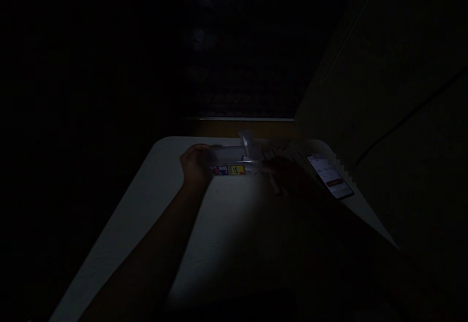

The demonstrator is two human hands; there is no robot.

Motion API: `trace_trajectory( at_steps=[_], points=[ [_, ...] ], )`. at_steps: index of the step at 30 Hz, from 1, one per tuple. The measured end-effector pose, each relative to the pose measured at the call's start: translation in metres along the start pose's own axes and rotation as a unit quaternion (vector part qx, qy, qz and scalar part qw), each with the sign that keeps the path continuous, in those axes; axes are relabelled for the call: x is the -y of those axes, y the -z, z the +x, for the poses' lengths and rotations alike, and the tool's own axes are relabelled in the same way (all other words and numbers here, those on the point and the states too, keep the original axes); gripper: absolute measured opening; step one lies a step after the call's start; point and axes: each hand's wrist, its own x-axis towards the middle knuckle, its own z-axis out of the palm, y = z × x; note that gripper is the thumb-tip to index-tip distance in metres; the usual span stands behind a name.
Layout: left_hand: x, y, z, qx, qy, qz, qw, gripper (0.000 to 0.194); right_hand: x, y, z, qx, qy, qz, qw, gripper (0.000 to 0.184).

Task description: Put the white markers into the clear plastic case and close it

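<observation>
Plastic box [227,162]: position and grip?

Left hand [195,165] grips its left end, fingers partly closed around it. The box is at the far part of the white table [146,205], colored label [227,170] facing near.

And rightward?

Right hand [288,176], shadowed, is near the box's right end; its grip cannot be determined. Rightmost, a phone [331,177] lies lit.

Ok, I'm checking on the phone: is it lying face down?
No, the phone lies on the white table with its lit screen facing up.
</observation>
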Motion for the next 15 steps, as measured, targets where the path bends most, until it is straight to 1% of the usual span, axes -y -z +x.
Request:
trace_trajectory(
  at_steps=[4, 6, 9, 12, 15],
  points=[
    [-0.002, -0.001, -0.002, 0.012, -0.009, 0.004, 1.0, 0.015, 0.0, -0.004, -0.005, -0.009, 0.005, 0.022, 1.0, 0.054],
    [-0.004, -0.002, -0.004, 0.019, -0.003, -0.003, 1.0, 0.014, 0.003, -0.008, -0.003, -0.015, 0.001, 0.016, 1.0, 0.055],
    [-0.006, -0.003, -0.005, 0.011, -0.003, 0.0, 1.0, 0.013, 0.006, -0.011, 0.002, -0.009, -0.008, 0.01, 1.0, 0.059],
    [-0.006, -0.003, -0.005, 0.008, 0.0, -0.001, 1.0, 0.013, 0.005, -0.007, 0.001, 0.0, -0.025, 0.006, 1.0, 0.054],
    [-0.007, -0.004, -0.004, 0.001, 0.01, -0.012, 1.0, 0.014, -0.003, 0.0, -0.01, 0.004, -0.053, 0.004, 0.999, 0.052]
  ],
)
